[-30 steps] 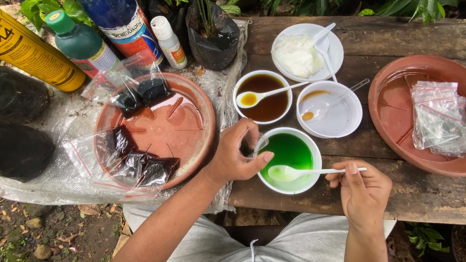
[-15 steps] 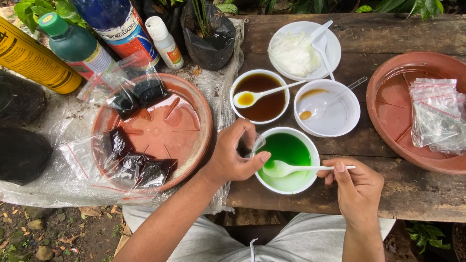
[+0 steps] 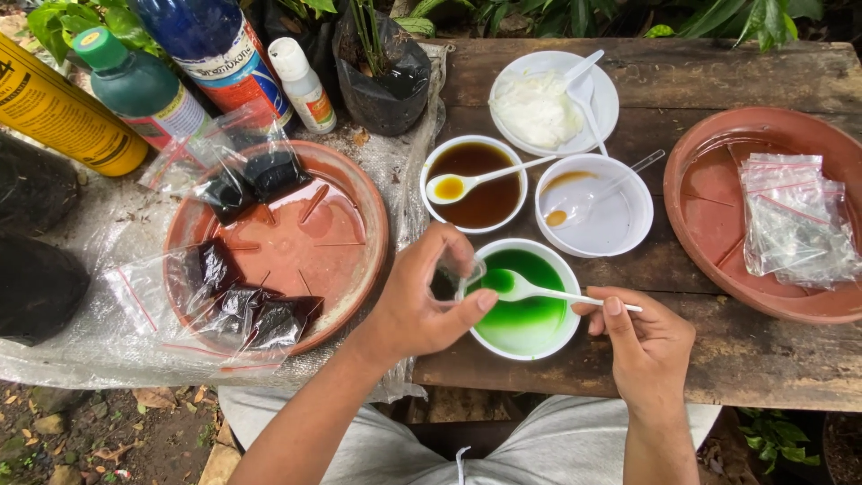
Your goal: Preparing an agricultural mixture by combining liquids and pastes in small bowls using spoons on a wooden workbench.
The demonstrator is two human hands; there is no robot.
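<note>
My left hand (image 3: 417,301) grips a small clear plastic bag (image 3: 453,277) held open at the left rim of a white bowl of green liquid (image 3: 523,337). My right hand (image 3: 642,341) pinches the handle of a white plastic spoon (image 3: 539,291) whose bowl carries green liquid just beside the bag's mouth. Behind stand a white bowl of brown liquid (image 3: 476,184) with a spoon in it, a nearly empty white bowl (image 3: 597,207) with a clear spoon, and a white plate of white paste (image 3: 548,103).
A terracotta saucer (image 3: 278,242) on the left holds several bags of dark matter. Another terracotta saucer (image 3: 709,193) on the right holds empty clear bags (image 3: 790,220). Bottles, a yellow can (image 3: 54,108) and a black potted plant (image 3: 382,72) line the back.
The spoon has lifted out of the green bowl and moved left toward the bag in my left hand. The left hand has stayed in place.
</note>
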